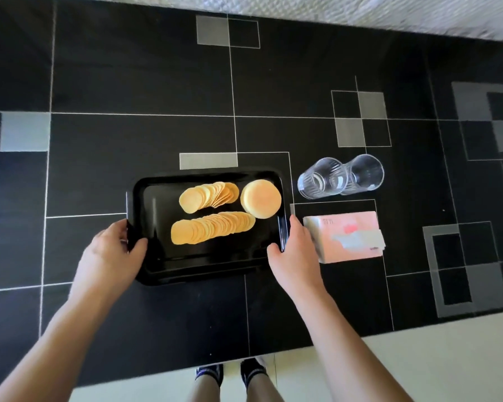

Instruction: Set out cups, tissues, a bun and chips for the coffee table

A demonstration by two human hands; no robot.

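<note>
Both hands, left hand (115, 250) and right hand (294, 250), had their grip clamped on the short ends of the black tray (157, 256), between them chips (212, 227) and bun (261, 198). Beyond the right grip lay tissues (346, 236) and cups (341, 177) on the counter (128, 82). Likely positioning the tray; next, release evenly.

The tabletop (128, 82) is black, crossed by thin white lines and grey squares. A glossy black tray (157, 256) carries pale golden chips (212, 227) and a yellow-tan bun (260, 198). At right, two clear cups (341, 177) stand beyond a pink tissue pack (346, 236).
</note>
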